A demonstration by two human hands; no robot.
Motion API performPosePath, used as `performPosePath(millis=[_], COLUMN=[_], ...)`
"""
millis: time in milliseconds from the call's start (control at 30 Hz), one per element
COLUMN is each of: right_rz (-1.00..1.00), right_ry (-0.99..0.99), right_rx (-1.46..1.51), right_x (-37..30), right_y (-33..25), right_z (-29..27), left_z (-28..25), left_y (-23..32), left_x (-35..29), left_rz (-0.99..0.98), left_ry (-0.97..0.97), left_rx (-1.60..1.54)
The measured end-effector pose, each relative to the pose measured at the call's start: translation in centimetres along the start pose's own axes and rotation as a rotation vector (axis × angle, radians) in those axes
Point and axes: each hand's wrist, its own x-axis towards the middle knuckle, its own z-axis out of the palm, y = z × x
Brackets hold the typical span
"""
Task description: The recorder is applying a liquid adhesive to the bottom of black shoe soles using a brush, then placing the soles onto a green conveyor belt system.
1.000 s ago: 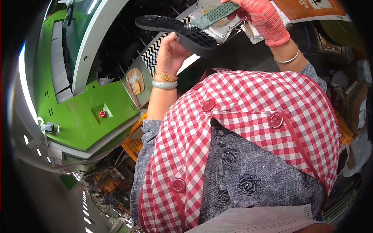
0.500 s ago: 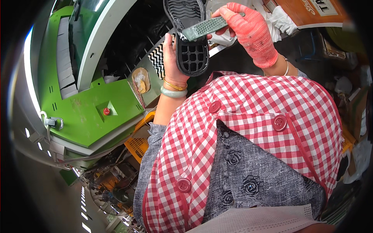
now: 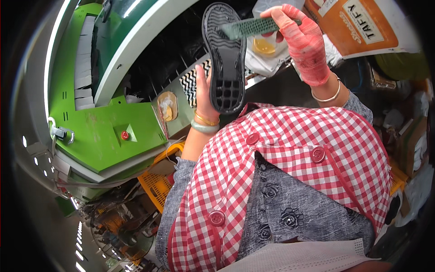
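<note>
I see the left hand (image 3: 205,90) gripping the heel end of a black shoe sole (image 3: 225,54), raised upright with its moulded face turned toward me, apparently for access. The right hand (image 3: 302,43), in a red glove, pinches a green flat brush (image 3: 253,27) laid across the sole's toe. A green machine (image 3: 104,131) stands to the left.
</note>
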Motion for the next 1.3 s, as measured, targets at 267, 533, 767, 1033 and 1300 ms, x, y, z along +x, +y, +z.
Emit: performPosePath(millis=[267, 533, 767, 1033, 1300], right_rz=[-0.478, -0.442, -0.335, -0.112, -0.097], right_ry=[-0.126, -0.276, 0.029, 0.049, -0.111], right_rx=[-0.547, -0.468, -0.179, -0.112, -0.345], right_x=[2.5, -1.0, 1.9, 3.6, 2.9], right_y=[-0.4, -1.7, -3.8, -2.4, -3.3], right_z=[1.4, 2.8, 2.5, 3.6, 3.2], left_z=[0.1, -1.6, 0.4, 1.1, 1.8], left_y=[0.9, 2.1, 3.8, 3.6, 3.5], left_x=[-1.3, 0.6, 1.4, 2.8, 3.3], left_rz=[0.059, 0.168, 0.411, 0.589, 0.731], left_ry=[-0.3, -0.324, -0.217, -0.154, -0.122], left_rx=[-0.097, 0.092, 0.133, 0.201, 0.21])
